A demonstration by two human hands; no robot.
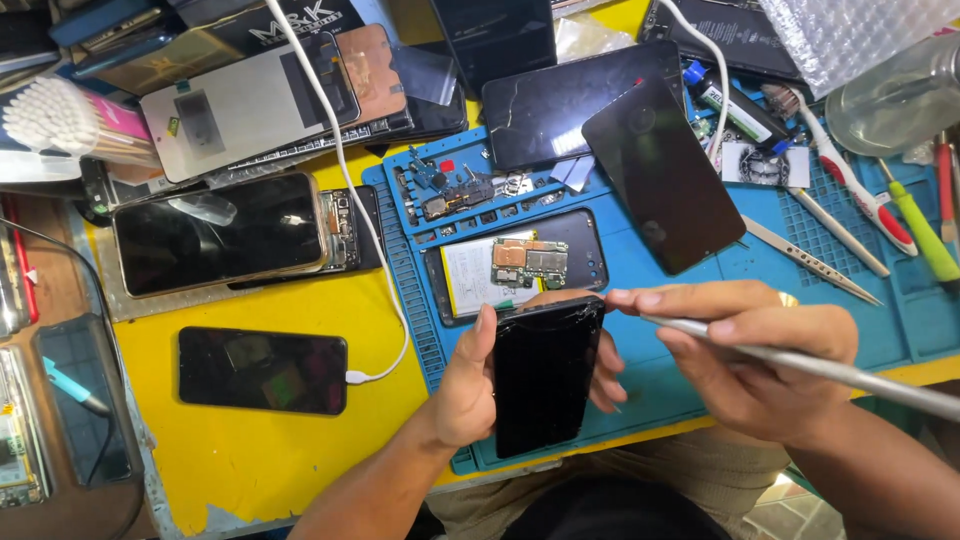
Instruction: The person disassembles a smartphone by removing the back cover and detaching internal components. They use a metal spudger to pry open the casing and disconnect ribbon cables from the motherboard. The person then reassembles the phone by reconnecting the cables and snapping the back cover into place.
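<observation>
My left hand grips a black phone with a cracked screen, held upright over the front edge of the blue work mat. My right hand holds a thin silver metal tool like a pen. Its fingertips touch the phone's top right corner. Just behind the phone lies an opened phone with its battery and green circuit board showing.
A black phone on a white charging cable lies on the yellow table at left. Several phones and loose screens crowd the back. Tweezers, a toothbrush, a green screwdriver and a glue tube sit at right.
</observation>
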